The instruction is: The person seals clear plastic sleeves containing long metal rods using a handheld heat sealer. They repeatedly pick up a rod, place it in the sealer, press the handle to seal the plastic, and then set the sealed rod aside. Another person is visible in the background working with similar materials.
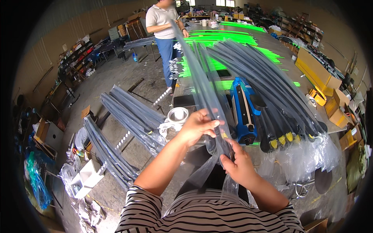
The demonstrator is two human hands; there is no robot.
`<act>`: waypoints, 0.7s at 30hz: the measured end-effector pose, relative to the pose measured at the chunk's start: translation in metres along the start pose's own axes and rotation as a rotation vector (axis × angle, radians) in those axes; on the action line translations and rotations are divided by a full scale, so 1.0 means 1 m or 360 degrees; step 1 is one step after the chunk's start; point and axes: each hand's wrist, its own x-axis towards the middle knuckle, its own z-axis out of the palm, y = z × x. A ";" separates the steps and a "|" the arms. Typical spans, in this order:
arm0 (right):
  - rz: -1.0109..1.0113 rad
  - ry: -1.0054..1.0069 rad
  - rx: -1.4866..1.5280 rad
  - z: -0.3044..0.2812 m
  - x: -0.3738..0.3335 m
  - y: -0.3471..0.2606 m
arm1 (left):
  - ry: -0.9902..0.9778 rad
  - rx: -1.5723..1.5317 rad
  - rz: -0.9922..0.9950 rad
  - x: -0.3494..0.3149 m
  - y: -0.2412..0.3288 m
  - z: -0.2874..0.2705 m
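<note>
A long, clear plastic sleeve (202,91) with something slender and dark inside slants from my waist toward the far end of the table. My left hand (199,126) has its fingers and thumb closed on the sleeve. Lower down, my right hand (240,162) grips it near its loose end, where the plastic hangs toward my lap. The sleeve's far tip overlaps a co-worker's hands (171,24); whether they touch it, I cannot tell. Just right of the sleeve, a blue hand-held device (239,110) with a pale strip along its top lies on the table.
Several sleeved dark lengths (268,73) with yellow marks lie right on the table. Bright green rods (221,38) spread behind. More sleeved bundles (130,112) rest on a rack at left, near a white tape roll (178,114). Cardboard boxes (316,72) line the right. A co-worker (165,46) stands far left.
</note>
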 end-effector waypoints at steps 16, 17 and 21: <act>-0.0811 -0.0019 -0.0041 -0.002 -0.009 0.000 | 0.1455 0.1358 0.0393 -0.137 -0.070 -0.096; -0.0711 -0.0362 0.0338 -0.012 -0.022 0.004 | 0.1628 0.1444 0.0210 -0.162 -0.101 -0.131; -0.0307 -0.1175 0.0222 -0.019 -0.030 0.000 | 0.1999 0.1705 -0.0904 -0.261 -0.205 -0.222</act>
